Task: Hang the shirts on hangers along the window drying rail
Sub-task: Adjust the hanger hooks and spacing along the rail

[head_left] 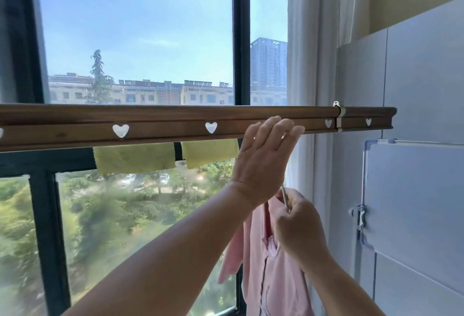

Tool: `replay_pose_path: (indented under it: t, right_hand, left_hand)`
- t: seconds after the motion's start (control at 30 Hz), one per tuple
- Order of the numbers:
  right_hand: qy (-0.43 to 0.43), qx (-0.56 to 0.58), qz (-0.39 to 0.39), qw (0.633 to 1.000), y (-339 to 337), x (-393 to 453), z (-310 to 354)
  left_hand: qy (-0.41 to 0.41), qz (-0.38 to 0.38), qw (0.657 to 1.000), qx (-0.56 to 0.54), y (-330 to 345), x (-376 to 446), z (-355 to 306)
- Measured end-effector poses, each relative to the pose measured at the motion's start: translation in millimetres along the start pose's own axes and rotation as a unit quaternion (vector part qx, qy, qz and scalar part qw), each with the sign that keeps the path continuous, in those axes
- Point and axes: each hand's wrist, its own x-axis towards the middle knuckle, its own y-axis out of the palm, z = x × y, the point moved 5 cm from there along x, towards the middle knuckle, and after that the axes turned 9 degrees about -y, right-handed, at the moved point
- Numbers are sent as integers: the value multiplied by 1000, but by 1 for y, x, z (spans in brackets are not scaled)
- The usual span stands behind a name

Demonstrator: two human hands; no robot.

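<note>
Right hand (298, 225) closed around the thin metal stem of a hanger (285, 199), just below the rail; the hook end runs up behind the left wrist and is hidden. Left hand (263, 155) raised, fingers together and curled against the lower edge of the wooden drying rail (163, 117), near one of its heart-shaped holes (211, 127); whether it pinches the hook or only steadies the rail cannot be told. Pink shirt (271, 265) hangs on the hanger below the right hand, collar up, placket facing right, one sleeve trailing left; fabric limp and lightly creased, well clear of the rail. Judged step: hooking this hanger onto the rail near its right end. Next move calls for lifting the hook to a hole and seating it there, then releasing. Two yellow cloths (134, 160) hang behind the rail.
</note>
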Motion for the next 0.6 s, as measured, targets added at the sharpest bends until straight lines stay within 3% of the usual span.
replay_pose_path:
  t: [0.13, 0.23, 0.6]
  right_hand:
    - [-8, 23, 14, 1000, 4, -4, 7]
    - [-11, 51, 32, 998, 5, -4, 15]
    - [-11, 133, 39, 990, 14, 0, 34]
  left_hand:
    - [-66, 104, 975, 185, -5, 18, 19]
    - [-86, 199, 964, 157, -4, 28, 33]
    - [-117, 237, 957, 121, -17, 30, 81]
